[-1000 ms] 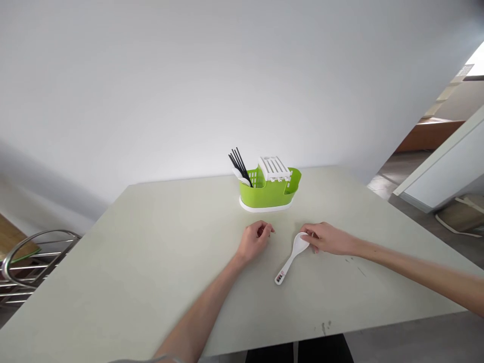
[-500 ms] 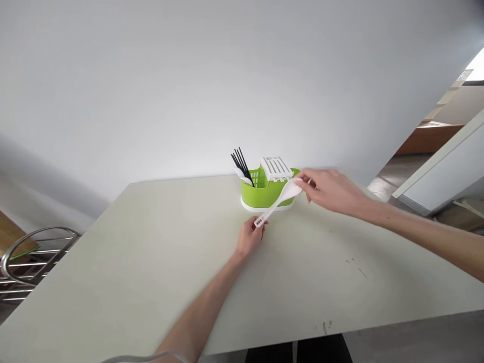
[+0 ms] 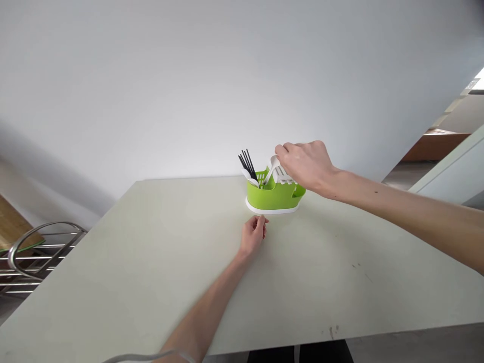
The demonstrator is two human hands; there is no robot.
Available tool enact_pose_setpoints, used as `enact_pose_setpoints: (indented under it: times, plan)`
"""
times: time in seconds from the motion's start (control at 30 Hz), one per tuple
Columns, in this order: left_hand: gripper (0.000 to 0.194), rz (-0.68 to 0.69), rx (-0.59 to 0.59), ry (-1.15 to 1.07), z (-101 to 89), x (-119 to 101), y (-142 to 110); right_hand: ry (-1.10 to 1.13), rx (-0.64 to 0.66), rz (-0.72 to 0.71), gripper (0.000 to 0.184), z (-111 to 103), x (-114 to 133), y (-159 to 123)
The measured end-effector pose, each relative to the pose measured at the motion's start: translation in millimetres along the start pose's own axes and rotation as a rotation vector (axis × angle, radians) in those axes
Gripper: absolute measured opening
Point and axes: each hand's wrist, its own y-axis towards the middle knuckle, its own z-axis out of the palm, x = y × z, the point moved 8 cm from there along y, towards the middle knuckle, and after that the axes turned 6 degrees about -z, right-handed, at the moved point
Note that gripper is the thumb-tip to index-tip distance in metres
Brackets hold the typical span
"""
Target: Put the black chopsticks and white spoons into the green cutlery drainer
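The right hand (image 3: 304, 164) is hiding part of a white slotted top (image 3: 282, 175) as the left edge is cropping a metal rack (image 3: 49, 246).

white spoon (image 3: 274, 162) slants bowl-up, handle down, at the green caddy (image 3: 270, 197).

This looks like a home, most likely a kitchen or dining corner: on the pale table (image 3: 170, 252) stands a caddy (image 3: 272, 200) with chopsticks (image 3: 248, 164) and spoons (image 3: 253, 183), and behind the table rises a plain wall (image 3: 189, 91). Left of the table are a metal rack (image 3: 55, 246) and a wooden board (image 3: 15, 229), like kitchen storage. Right of the table the room opens towards a white panel (image 3: 454, 169), perhaps a cabinet or door.
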Motion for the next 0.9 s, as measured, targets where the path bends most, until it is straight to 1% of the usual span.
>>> enact_pose_setpoints:
  times: [0.1, 0.23, 0.33, 0.47, 0.63, 0.77, 0.9]
  plan:
    - [0.045, 0.000, 0.002, -0.006, 0.4, 2, 1, -0.029, 0.072, -0.057, 0.034, 15, 14, 1]
    - [0.043, 0.002, 0.016, -0.009, 1.9, 2, 0, -0.065, 0.091, -0.143, 0.043, 25, 36, 2]
    - [0.044, 0.002, 0.021, -0.009, 2.2, 1, -1, -0.077, 0.087, -0.197, 0.041, 31, 51, 4]
    - [0.045, 0.000, 0.020, 0.002, 2.1, -2, -3, -0.066, 0.111, -0.235, 0.040, 42, 65, 5]
    - [0.045, 0.001, 0.019, 0.010, 3.0, -4, -3, 0.002, 0.129, -0.279, 0.029, 55, 78, -2]
    - [0.042, -0.003, 0.021, 0.002, 4.0, -3, -2, 0.011, 0.098, -0.300, 0.024, 58, 79, -10]
    - [0.042, 0.005, 0.021, -0.009, 4.4, -3, -2, 0.055, -0.030, -0.311, 0.018, 46, 80, -26]
